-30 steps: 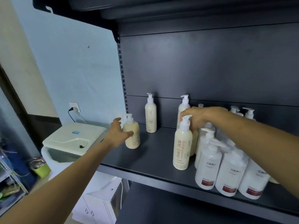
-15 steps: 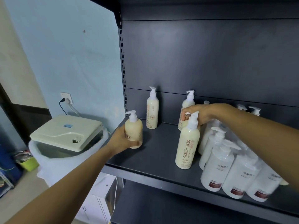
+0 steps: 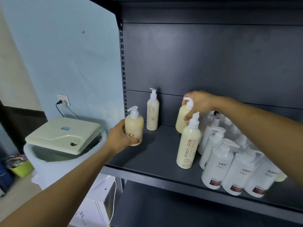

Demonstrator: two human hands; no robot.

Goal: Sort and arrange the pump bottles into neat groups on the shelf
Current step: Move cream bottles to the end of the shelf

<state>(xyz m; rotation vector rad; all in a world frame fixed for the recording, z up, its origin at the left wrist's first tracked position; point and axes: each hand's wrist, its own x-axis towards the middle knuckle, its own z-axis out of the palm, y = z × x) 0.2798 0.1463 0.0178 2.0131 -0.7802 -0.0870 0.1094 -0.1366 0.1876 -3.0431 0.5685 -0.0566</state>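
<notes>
A dark shelf [image 3: 157, 154] carries cream and white pump bottles. My left hand [image 3: 119, 138] grips a short round cream bottle [image 3: 134, 125] at the shelf's left end. My right hand [image 3: 198, 104] is closed around the pump neck of another cream bottle [image 3: 181, 118], which is tilted near the back. A tall slim cream bottle [image 3: 188, 145] with orange lettering stands in front of it. One more slim cream bottle [image 3: 152, 113] stands by the back panel. Several white bottles [image 3: 218, 166] with red labels crowd the right side.
Left of the shelf unit stands a white bin [image 3: 54, 161] with a cream lid device [image 3: 64, 135] on top. A wall socket [image 3: 63, 99] with a plugged cable sits above it. A lower shelf [image 3: 164, 208] lies beneath.
My left hand closed around the short cream bottle and lifted it slightly. My right hand took the back cream bottle by its pump and tilted it. The camera moved closer.
</notes>
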